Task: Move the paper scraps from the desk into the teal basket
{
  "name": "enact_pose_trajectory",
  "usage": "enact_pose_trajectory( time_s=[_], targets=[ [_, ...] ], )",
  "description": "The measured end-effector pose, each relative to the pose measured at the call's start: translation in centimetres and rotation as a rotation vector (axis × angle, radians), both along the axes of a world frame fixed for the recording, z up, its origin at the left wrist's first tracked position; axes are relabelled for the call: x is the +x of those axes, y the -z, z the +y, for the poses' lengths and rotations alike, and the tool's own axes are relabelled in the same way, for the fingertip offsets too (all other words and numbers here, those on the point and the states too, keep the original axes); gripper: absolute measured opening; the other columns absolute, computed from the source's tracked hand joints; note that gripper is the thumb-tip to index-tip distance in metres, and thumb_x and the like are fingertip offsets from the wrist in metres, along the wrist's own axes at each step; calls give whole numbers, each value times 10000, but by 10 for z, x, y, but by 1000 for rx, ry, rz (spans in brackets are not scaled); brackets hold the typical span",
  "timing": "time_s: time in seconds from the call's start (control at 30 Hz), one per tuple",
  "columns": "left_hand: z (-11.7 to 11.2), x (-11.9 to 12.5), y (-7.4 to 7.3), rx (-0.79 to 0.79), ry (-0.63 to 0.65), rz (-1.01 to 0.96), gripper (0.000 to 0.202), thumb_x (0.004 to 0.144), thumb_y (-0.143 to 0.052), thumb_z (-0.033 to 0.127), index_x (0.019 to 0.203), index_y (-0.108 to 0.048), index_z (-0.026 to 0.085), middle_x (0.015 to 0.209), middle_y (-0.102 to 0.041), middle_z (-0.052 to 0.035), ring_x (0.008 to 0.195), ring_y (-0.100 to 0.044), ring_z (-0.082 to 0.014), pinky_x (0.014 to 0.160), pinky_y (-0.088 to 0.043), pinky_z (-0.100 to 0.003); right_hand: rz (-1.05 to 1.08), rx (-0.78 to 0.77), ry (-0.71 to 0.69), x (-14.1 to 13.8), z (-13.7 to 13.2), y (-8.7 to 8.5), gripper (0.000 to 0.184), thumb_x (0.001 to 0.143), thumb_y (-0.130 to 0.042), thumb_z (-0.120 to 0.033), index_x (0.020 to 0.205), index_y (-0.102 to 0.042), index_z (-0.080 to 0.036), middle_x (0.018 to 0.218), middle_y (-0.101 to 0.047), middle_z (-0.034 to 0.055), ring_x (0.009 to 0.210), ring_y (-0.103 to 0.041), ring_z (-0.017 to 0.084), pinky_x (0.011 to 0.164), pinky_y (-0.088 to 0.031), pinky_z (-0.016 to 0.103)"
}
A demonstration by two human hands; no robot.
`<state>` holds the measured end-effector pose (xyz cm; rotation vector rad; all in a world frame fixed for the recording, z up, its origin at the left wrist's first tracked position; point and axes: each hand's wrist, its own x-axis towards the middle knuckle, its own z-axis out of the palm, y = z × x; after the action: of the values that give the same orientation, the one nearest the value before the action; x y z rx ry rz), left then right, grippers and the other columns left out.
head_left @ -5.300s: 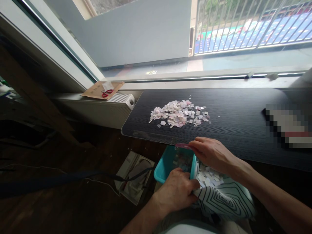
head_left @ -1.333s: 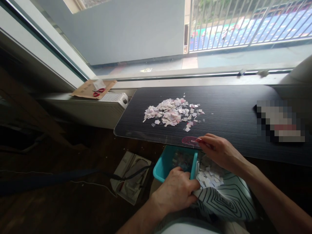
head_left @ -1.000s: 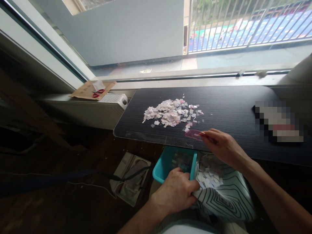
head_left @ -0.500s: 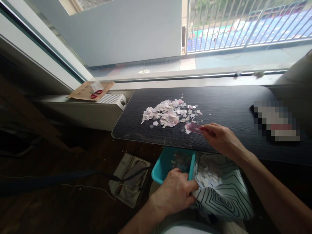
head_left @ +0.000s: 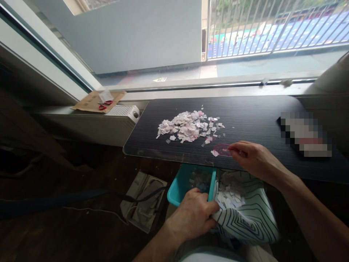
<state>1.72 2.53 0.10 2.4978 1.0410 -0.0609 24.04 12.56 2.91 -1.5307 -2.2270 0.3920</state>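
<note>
A heap of small white and pink paper scraps lies on the black table. My right hand pinches a flat pink translucent scraper that rests on the table near its front edge, with a few scraps beside it. Below the edge, my left hand grips the rim of a teal plastic bin with scraps inside. Next to the bin, a striped black-and-white cloth holds more scraps.
A radiator stands left of the table; brown cardboard with red scissors lies beside it. A blurred object sits at the table's right. A grey case and a cable lie on the dark floor. A large window runs behind.
My right hand pushed the pink scraper out to the heap's near edge, then drew it back toward the table's front with a few scraps. My left hand kept its hold on the bin.
</note>
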Motion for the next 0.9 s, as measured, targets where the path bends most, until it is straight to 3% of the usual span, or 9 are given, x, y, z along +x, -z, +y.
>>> enact_pose_trajectory(
  time_s=[0.3, 0.53, 0.67, 0.9],
  targets=[
    [0, 0, 0, 6, -1, 0, 100, 765, -621, 298, 810, -597, 212, 682, -563, 2, 662, -526, -171, 693, -379, -289, -35, -25, 56, 14, -7, -5, 213, 807, -498, -298, 842, -698, -234, 775, -698, 7, 622, -609, 145, 554, -421, 241],
    [1, 0, -1, -14, 10, -8, 89, 778, -602, 288, 828, -604, 215, 688, -556, 4, 669, -531, -173, 698, -381, -296, 20, -17, 97, 27, -10, 0, 216, 799, -527, -336, 841, -710, -229, 719, -691, 13, 554, -588, 141, 508, -418, 245],
    [1, -1, -1, -19, 3, -21, 85, 777, -600, 281, 830, -608, 215, 690, -554, 9, 667, -524, -166, 703, -380, -294, 41, -31, 35, 24, -9, 2, 250, 829, -494, -351, 867, -711, -234, 759, -695, 16, 576, -587, 137, 507, -416, 239],
    [-1, -5, 3, -13, -49, -40, 89, 770, -591, 247, 852, -619, 226, 672, -539, 13, 670, -520, -163, 706, -368, -284, -13, -129, -4, 28, -20, -8, 178, 804, -531, -296, 811, -702, -249, 727, -680, -15, 574, -573, 118, 522, -406, 225]
  ],
)
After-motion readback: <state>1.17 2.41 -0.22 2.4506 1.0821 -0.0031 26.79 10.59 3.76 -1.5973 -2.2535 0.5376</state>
